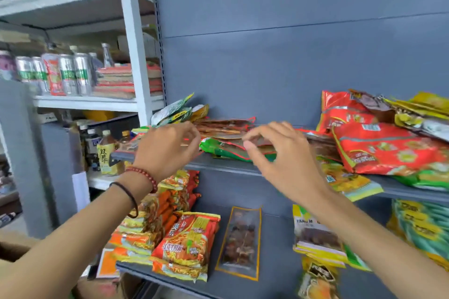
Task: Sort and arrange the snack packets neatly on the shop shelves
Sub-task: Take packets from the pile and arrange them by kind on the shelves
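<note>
Left hand point(167, 150) and right hand point(281, 155) loosely curled, empty (rather blurred), I risk a clumsy grab sliding the packet stack point(223, 128) just beyond my fingertips point(195, 139) off the shelf point(218, 168).

On the upper shelf point(230, 167), flat brown packets point(224, 128) with red edges are lying stacked mid-shelf over a green packet point(218, 149), while green-and-white packets point(173, 110) are leaning at the left end. Big red bags point(379, 145) are piling up toward the right end under yellow packets point(422, 109), and a yellow pack point(347, 179) is overhanging the front edge. On the lower shelf point(274, 250), red-orange noodle packs point(187, 240) are crowding the left end, a clear pouch point(240, 240) is lying flat beside them, and a yellow-white stack point(315, 235) is sitting further right
</note>
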